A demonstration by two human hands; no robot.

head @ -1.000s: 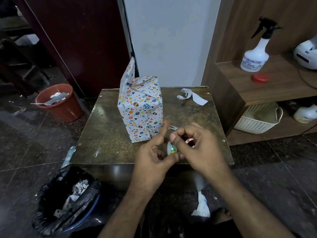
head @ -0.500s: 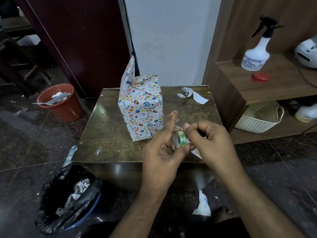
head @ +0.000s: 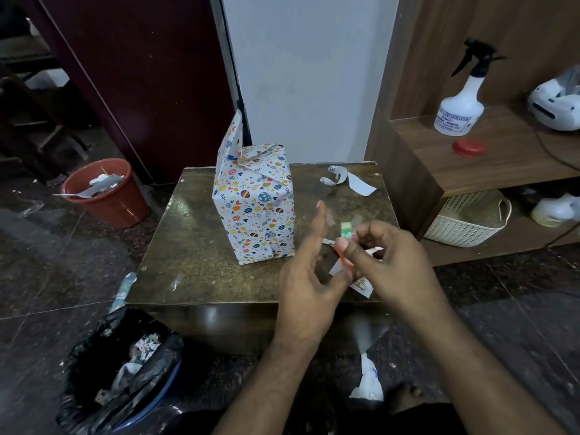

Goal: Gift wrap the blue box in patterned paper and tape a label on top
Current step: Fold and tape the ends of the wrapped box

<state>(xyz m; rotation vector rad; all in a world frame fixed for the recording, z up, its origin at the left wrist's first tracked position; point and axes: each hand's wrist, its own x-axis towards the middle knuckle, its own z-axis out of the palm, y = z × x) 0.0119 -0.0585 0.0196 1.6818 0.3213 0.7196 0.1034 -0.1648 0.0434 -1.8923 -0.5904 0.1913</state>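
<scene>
The box (head: 254, 208), wrapped in white paper printed with coloured eggs and hearts, stands upright at the middle of the dark table (head: 194, 246). One paper flap (head: 232, 136) sticks up at its top left. To the right of the box, my left hand (head: 310, 277) holds a small green tape roll (head: 346, 230) above its thumb, index finger straight up. My right hand (head: 392, 265) pinches the clear tape end beside the roll. The view there is blurred. A white label (head: 361, 285) lies on the table under my hands.
Orange-handled scissors (head: 343, 259) lie below my hands. A curled paper strip (head: 348, 180) sits at the table's back right. On the floor stand a red bucket (head: 106, 193) and a black bin bag (head: 125, 365). A shelf at right holds a spray bottle (head: 461, 105) and a basket (head: 467, 221).
Both hands have lifted with the tape roll and moved right and farther over the table. The scissors and label under them have come into sight. The box has not moved.
</scene>
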